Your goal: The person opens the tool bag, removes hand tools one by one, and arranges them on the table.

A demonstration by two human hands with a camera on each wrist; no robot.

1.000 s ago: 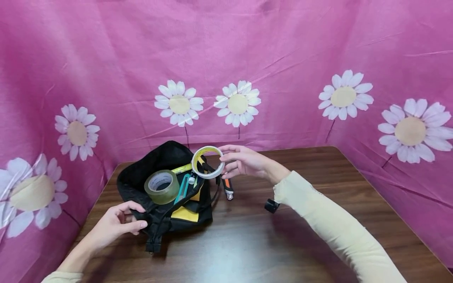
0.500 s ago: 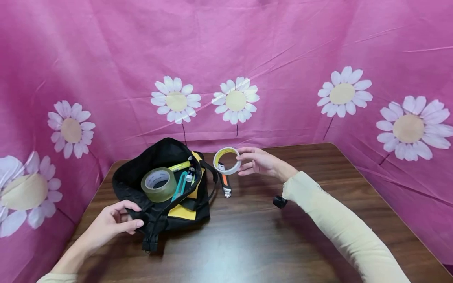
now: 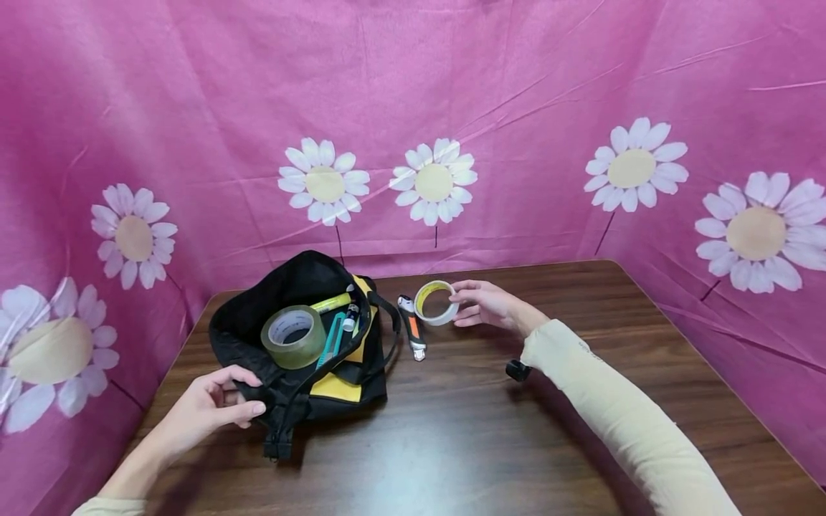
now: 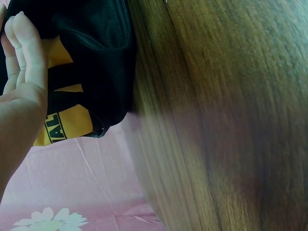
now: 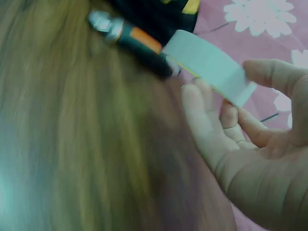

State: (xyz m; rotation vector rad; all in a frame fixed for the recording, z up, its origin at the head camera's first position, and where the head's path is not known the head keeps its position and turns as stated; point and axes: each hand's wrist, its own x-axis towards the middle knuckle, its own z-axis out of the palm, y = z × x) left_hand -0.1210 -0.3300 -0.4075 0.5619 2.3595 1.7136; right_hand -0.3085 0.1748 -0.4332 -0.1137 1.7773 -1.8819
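Observation:
In the head view my right hand (image 3: 492, 307) pinches a narrow roll of white tape (image 3: 449, 314) with a yellow inner ring, tilted over the far part of the table. The right wrist view shows the tape's pale outer band (image 5: 209, 60) between thumb and fingers. My left hand (image 3: 216, 405) grips the near-left rim of a black and yellow tool bag (image 3: 338, 388), which gapes open. Inside lie a wide roll of clear tape (image 3: 308, 347), a teal cutter (image 3: 332, 340), a yellow marker (image 3: 332, 303) and a small white-capped tube (image 3: 350, 317).
An orange and black utility knife (image 3: 412, 328) lies on the brown wooden table (image 3: 439, 430) between the bag and the white tape. A small black object (image 3: 517, 370) shows under the right wrist. Pink cloth with daisies (image 3: 516, 107) surrounds the table.
My right hand has carried the white tape from over the bag's right edge rightward past the utility knife, and lower. The left hand keeps its grip on the bag's rim.

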